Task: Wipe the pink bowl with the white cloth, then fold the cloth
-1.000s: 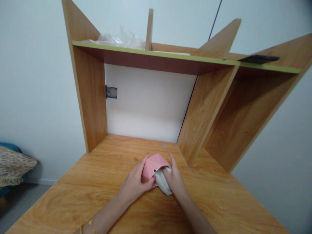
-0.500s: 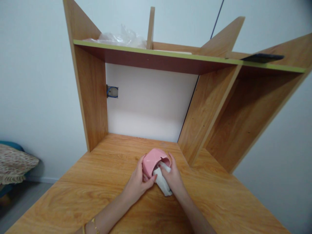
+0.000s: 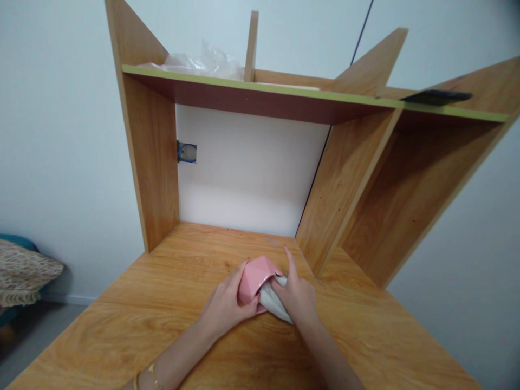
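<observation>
A glossy pink faceted bowl-like container (image 3: 257, 277) is tipped on its side, its opening turned toward me and to the right. Around its left side wraps my left hand (image 3: 228, 301), thumb at the lower rim. My right hand (image 3: 297, 295) presses a white cloth (image 3: 273, 301) into the opening, with its index finger stretched upward and apart. Part of the cloth hangs out below the rim; the fingertips inside the container are hidden.
The wooden desk (image 3: 170, 314) carries a shelf unit (image 3: 156, 157) at the back. On its upper shelf lie a clear plastic bag (image 3: 207, 62) and a dark flat object (image 3: 439, 97). A wall socket box (image 3: 187, 153) shows at the back left. A patterned cloth (image 3: 26, 271) lies at far left.
The container has dipped slightly toward me and turned. My right hand has shifted a little right and down, its index finger lifting off the container's rim.
</observation>
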Tool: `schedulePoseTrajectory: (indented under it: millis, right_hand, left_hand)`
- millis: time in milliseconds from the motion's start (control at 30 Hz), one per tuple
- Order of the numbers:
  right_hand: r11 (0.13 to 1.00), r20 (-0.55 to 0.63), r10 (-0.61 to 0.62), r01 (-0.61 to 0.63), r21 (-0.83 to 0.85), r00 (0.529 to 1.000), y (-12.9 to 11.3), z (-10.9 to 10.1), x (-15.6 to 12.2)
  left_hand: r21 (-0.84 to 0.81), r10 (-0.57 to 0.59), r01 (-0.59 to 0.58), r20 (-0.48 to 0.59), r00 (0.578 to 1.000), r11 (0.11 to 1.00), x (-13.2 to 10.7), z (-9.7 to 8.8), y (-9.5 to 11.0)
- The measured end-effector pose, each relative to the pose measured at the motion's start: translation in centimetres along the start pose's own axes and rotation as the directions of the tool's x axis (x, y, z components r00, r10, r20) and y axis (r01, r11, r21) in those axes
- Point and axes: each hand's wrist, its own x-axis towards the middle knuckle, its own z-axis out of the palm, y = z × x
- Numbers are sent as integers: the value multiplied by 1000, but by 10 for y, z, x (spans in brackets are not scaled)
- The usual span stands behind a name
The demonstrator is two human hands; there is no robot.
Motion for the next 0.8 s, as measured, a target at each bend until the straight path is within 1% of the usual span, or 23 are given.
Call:
schedulePoseTrajectory:
  millis: [100, 167, 233, 300, 367, 467, 533, 600, 700, 767, 800]
  right_hand:
    - [998, 35, -18, 16, 53, 999, 2, 2, -1]
    - [988, 65, -28, 18, 150, 998, 4, 6, -2]
    - [961, 94, -33, 5, 277, 995, 6, 11, -2]
    - [916, 115, -35, -14, 402, 993, 6, 16, -3]
    - [865, 113, -28, -32, 500, 993, 6, 19, -3]
    - [792, 60, 28, -59, 608, 998, 4, 24, -2]
    - [734, 23, 77, -73, 675, 997, 2, 28, -1]
    - [659, 11, 100, -74, 748, 995, 0, 33, -1]
    - [550, 31, 82, -71, 832, 996, -2, 41, -1]
    - [528, 48, 74, -80, 845, 996, -2, 44, -1]
    - [542, 56, 80, -90, 835, 995, -1, 44, -1]
  left_hand:
    - [16, 53, -53, 7, 999, 998, -1, -2, -1]
    - [17, 70, -70, 9, 998, 997, -1, -2, -2]
    - [15, 59, -60, 25, 998, 998, -2, -1, -4]
    - [3, 34, -34, 43, 999, 999, -1, 0, -7]
    - [-33, 10, -9, 24, 1000, 999, -1, 2, -9]
    - [-122, -6, 2, -38, 999, 993, 0, 5, -10]
    - [-181, -14, 4, -54, 998, 983, -1, 9, -9]
    - [-248, -29, 24, -17, 999, 969, -3, 12, -8]
    - [-323, -68, 73, 26, 997, 944, -4, 16, -8]
    - [-327, -98, 95, 7, 995, 940, -5, 16, -9]
    - [-319, -106, 99, -2, 994, 943, -4, 16, -9]
